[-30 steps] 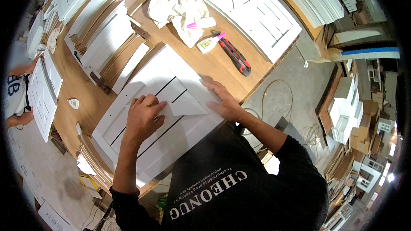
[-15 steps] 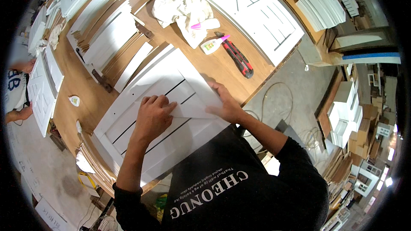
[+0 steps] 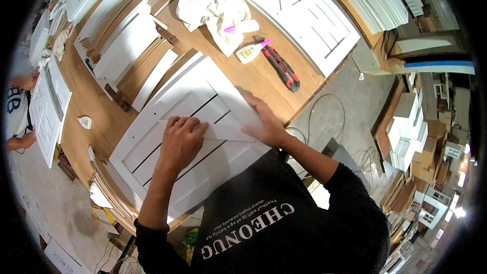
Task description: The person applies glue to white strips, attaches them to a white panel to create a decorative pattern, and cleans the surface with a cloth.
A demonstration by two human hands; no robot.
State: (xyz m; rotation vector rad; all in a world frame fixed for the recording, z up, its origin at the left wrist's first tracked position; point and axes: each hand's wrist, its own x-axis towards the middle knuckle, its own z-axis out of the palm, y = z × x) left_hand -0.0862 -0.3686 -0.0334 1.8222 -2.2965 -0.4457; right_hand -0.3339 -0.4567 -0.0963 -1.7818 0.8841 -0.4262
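Note:
A white cabinet door panel [image 3: 152,139] with dark grooves and raised diagonal strips lies close to my body, at the near side of the table. My left hand [image 3: 181,142] rests on its middle over a diagonal strip; the fingers are curled together and whatever is beneath them is hidden. At the panel's right edge, my right hand [image 3: 266,124] is slightly blurred, its thumb and fingers apart and touching the white surface. Beyond the panel lie a white glue bottle [image 3: 249,53] with a pink tip and a red-and-black utility knife [image 3: 281,68].
A crumpled white cloth [image 3: 213,10] and another grooved panel [image 3: 299,15] lie on the wooden table [image 3: 109,127]. Stacked white strips [image 3: 127,40] stand at the left, near a second glue bottle [image 3: 85,122]. A co-worker [image 3: 19,106] holds a panel at the far left.
The view has shifted slightly. My left hand stays on the panel with its fingers curled, and my right hand remains by the right edge with little movement.

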